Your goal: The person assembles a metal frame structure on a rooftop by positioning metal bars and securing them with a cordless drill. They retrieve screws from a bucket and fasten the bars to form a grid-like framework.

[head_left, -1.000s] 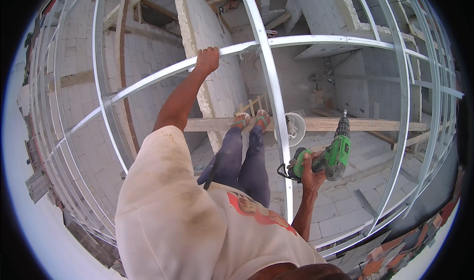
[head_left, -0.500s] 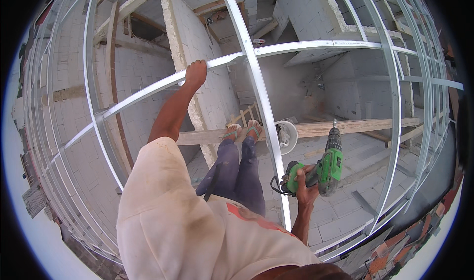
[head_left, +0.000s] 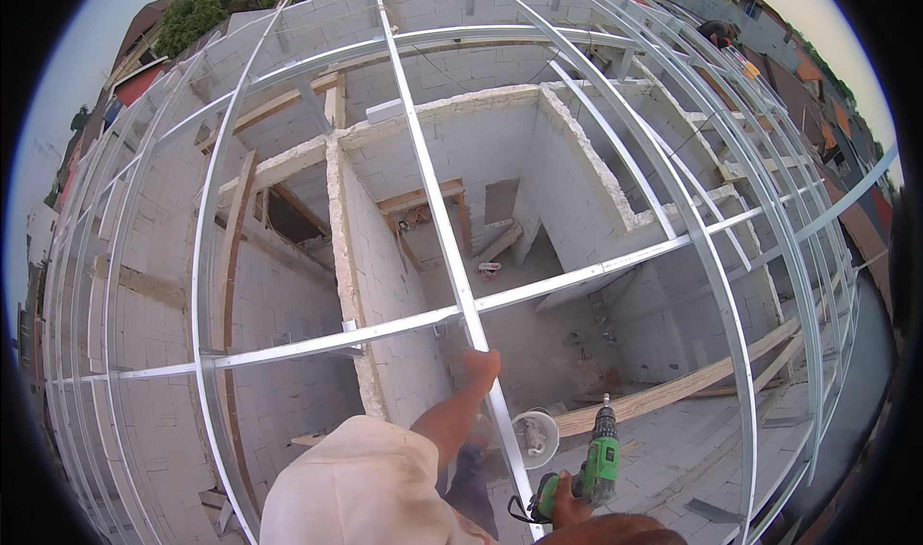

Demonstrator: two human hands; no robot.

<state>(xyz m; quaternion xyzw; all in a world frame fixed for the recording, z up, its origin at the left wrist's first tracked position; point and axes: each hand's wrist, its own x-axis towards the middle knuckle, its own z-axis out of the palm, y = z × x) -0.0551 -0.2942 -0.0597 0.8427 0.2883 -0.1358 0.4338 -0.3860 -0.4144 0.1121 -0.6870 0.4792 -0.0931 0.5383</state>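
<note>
Two hands show, and one drill. The left hand (head_left: 480,365) is closed over a long metal rail (head_left: 432,220) just below the point where that rail crosses a second metal cross rail (head_left: 538,286); this crossing serves as the landmark here. The left grip wraps the rail, fingers curled round it, the forearm rising to it from the pale-sleeved shoulder (head_left: 361,487) lower down. The right hand (head_left: 569,509) lies well below and to the right of the crossing, its grip closed on the handle of a green cordless drill (head_left: 594,466), whose chuck points up toward the cross rail. The drill is well apart from the left hand and does not touch either rail. One white bucket (head_left: 535,436) sits far below, between the long rail and the drill in the view. A wooden plank (head_left: 673,391) lies on the floor to the right of the bucket. Many more curved rails fan out beyond the crossing; their number cannot be counted surely. The right wrist is cut off by the lower edge, and the person's legs are mostly hidden behind the arm.
</note>
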